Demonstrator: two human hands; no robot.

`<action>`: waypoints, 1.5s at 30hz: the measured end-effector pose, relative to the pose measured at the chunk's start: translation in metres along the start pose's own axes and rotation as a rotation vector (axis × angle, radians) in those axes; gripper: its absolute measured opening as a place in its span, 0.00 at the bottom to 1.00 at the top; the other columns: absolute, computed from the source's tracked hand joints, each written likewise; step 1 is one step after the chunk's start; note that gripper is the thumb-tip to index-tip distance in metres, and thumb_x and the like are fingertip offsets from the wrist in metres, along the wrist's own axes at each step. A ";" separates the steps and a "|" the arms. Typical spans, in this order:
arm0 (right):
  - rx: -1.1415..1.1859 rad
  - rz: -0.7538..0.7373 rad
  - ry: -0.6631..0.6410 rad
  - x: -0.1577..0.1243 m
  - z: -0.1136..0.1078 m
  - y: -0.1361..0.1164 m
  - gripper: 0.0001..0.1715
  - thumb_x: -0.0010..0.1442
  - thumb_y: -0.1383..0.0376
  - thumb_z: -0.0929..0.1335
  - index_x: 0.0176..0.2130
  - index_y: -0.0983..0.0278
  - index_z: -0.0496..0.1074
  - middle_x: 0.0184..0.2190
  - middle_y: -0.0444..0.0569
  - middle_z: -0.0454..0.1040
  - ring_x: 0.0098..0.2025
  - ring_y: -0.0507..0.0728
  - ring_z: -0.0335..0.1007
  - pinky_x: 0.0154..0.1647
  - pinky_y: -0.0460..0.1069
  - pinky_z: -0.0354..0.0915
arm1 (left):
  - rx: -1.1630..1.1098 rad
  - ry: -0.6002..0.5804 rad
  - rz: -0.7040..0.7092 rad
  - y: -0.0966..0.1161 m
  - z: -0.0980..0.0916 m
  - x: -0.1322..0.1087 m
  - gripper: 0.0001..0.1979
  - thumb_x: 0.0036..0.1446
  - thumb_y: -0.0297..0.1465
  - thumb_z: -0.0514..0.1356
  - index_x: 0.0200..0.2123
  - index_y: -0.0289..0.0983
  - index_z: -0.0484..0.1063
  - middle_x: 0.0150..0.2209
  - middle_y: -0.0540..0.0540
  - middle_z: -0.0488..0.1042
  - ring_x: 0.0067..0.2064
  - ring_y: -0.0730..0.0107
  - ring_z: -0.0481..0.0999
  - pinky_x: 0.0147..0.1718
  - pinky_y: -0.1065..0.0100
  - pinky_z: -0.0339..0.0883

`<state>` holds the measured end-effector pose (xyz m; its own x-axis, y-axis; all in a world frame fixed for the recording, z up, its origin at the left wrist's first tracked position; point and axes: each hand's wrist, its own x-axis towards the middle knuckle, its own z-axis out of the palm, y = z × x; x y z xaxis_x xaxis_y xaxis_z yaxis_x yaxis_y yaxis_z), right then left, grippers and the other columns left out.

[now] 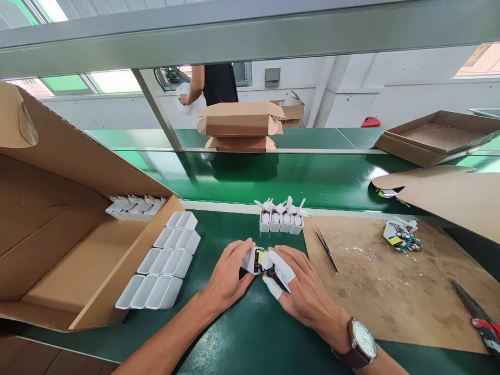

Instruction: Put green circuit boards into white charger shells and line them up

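Over the green table, my left hand (225,276) is closed on a small white plastic housing (249,259). My right hand (307,284), with white finger cots on some fingers and a watch on the wrist, grips a circuit board (265,263) at the housing's mouth. The board carries a yellow block and small parts; my fingers hide some of it. Just beyond my hands stands a row of white housings (280,221) with cables and connectors sticking out of their tops. Rows of hollow white housings (166,265) lie to the left.
An open cardboard box (74,260) at left holds more filled housings (135,207). On a brown board (363,302) at right lie tweezers (326,247), loose circuit boards (402,235) and scissors (476,315). Cardboard boxes (240,122) sit behind, where a person (219,86) stands.
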<state>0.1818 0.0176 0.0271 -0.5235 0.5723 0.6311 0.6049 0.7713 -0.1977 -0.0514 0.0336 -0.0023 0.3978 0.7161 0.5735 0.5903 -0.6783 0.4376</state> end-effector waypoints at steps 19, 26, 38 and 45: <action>0.065 -0.029 -0.022 0.001 -0.006 0.003 0.45 0.57 0.81 0.63 0.71 0.70 0.54 0.61 0.64 0.71 0.63 0.69 0.65 0.59 0.68 0.72 | -0.075 0.013 -0.029 0.005 0.002 -0.002 0.38 0.65 0.24 0.60 0.72 0.43 0.47 0.60 0.35 0.71 0.62 0.51 0.72 0.58 0.45 0.73; 0.094 -0.033 -0.003 0.001 -0.006 0.003 0.46 0.59 0.80 0.63 0.72 0.67 0.51 0.61 0.62 0.71 0.63 0.69 0.66 0.58 0.69 0.72 | -0.060 0.049 -0.020 0.006 0.002 0.000 0.34 0.66 0.26 0.60 0.71 0.41 0.50 0.58 0.35 0.72 0.61 0.52 0.73 0.58 0.48 0.74; 0.087 -0.042 0.008 0.005 -0.012 0.000 0.47 0.59 0.81 0.63 0.72 0.65 0.51 0.60 0.61 0.72 0.62 0.68 0.67 0.58 0.67 0.73 | -0.065 0.027 -0.017 0.006 0.001 -0.001 0.36 0.65 0.24 0.60 0.71 0.42 0.50 0.59 0.36 0.72 0.61 0.54 0.72 0.59 0.50 0.74; 0.095 -0.029 0.013 0.004 -0.011 0.001 0.45 0.60 0.80 0.63 0.72 0.65 0.54 0.59 0.61 0.73 0.62 0.68 0.68 0.57 0.68 0.74 | -0.052 0.024 -0.005 0.005 0.001 -0.002 0.37 0.64 0.24 0.60 0.72 0.41 0.49 0.59 0.36 0.73 0.60 0.53 0.74 0.58 0.49 0.74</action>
<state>0.1868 0.0175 0.0378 -0.5319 0.5465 0.6468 0.5300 0.8106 -0.2490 -0.0484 0.0289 -0.0012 0.3777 0.7154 0.5878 0.5547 -0.6831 0.4750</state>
